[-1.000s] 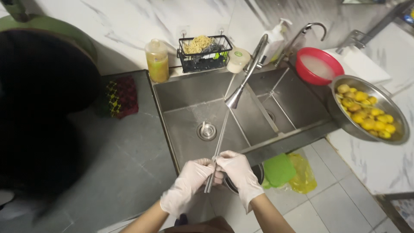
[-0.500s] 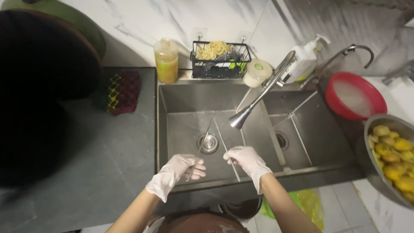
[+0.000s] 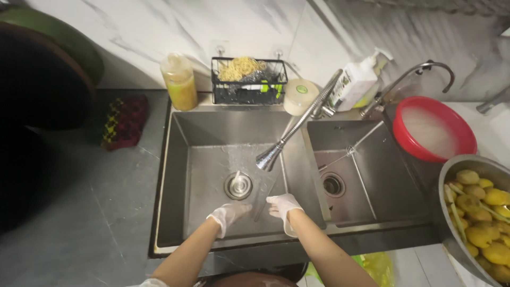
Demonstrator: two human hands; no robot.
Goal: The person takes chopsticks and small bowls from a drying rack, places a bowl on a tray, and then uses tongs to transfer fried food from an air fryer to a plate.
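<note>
Head view: two white-gloved hands under the sprayer in a steel sink. A thin metal rod slants between them; right hand fingers curl loosely beside it, left hand half open, grip unclear. Beyond the fingers, a round drain; right, a steel bowl of yellow pieces.

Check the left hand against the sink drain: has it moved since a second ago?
Yes. The left hand has gone from the sink's front edge inward, now just below the drain.
</note>
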